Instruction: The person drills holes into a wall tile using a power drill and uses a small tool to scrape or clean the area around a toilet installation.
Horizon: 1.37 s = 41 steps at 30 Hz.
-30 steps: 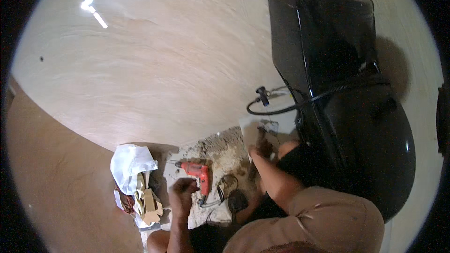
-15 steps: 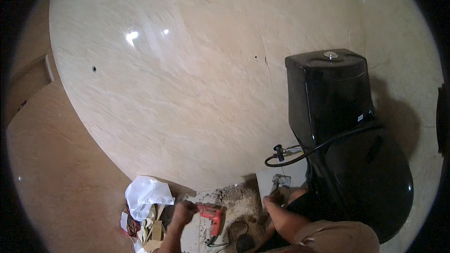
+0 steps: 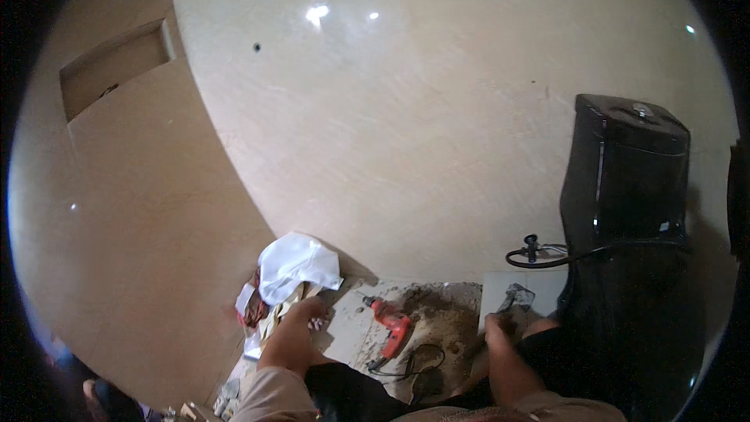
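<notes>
My left hand is low beside a heap of bags and wrappings, fingers loosely apart and nothing seen in them. A red power drill lies on the floor just right of it, its bit end toward my hand and its dark cord curling below the grip. My right hand is closed around the handle of a trowel. The trowel's grey, dirty blade points away from me over a pale floor tile. Part of the handle is hidden in my grip.
A black toilet stands on the right, with a dark hose and valve sticking out to its left. Loose dirt covers the floor between my hands. A white bag lies against the tiled wall. A recessed niche is at upper left.
The view has swung left, shifting the scene rightward in the picture. My left hand has come away from the drill's front end toward the bags. My right hand keeps its grip on the trowel.
</notes>
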{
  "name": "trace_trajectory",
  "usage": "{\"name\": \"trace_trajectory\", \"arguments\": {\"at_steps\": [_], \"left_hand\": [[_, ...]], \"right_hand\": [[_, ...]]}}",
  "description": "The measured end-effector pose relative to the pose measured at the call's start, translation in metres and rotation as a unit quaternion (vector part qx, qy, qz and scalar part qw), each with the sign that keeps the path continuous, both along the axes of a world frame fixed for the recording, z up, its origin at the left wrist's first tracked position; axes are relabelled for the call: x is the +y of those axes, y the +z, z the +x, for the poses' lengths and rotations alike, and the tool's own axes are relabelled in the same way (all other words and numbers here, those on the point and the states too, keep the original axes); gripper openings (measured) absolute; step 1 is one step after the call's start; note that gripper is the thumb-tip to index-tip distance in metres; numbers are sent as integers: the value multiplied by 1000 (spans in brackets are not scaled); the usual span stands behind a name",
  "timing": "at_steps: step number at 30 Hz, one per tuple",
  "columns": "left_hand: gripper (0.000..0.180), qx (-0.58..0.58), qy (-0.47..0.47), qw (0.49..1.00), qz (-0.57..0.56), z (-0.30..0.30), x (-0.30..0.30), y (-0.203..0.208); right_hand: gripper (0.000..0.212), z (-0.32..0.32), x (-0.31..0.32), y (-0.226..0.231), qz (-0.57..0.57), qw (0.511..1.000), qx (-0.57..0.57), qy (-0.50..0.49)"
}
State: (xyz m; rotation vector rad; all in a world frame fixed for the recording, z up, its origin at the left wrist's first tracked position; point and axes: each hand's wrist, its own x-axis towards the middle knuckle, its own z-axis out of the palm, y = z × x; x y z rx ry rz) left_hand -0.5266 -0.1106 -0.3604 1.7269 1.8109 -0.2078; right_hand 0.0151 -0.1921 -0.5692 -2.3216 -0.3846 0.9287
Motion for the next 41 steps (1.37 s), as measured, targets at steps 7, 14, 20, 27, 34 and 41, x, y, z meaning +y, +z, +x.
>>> {"name": "trace_trajectory", "arguments": {"at_steps": [7, 14, 20, 27, 34, 41], "left_hand": [[21, -38, 37, 997, -64, 2, -16, 19], [19, -96, 85, 991, -29, 7, -24, 25], [21, -52, 100, 993, -42, 3, -29, 24], [16, -54, 101, 992, -60, 6, -30, 27], [18, -39, 87, 993, -65, 13, -36, 26], [19, -74, 77, 994, -17, 28, -33, 30]], "right_hand": [[77, -10, 7, 16, 126, 967, 223, 9], [74, 13, 21, 13, 163, 939, 303, -22], [70, 11, 30, -22, 241, 925, 293, -18], [76, 22, 45, -51, 211, 927, 307, 35], [73, 14, 37, -43, 206, 947, 242, -39], [82, 13, 11, 7, 280, 933, 218, -63]]}}
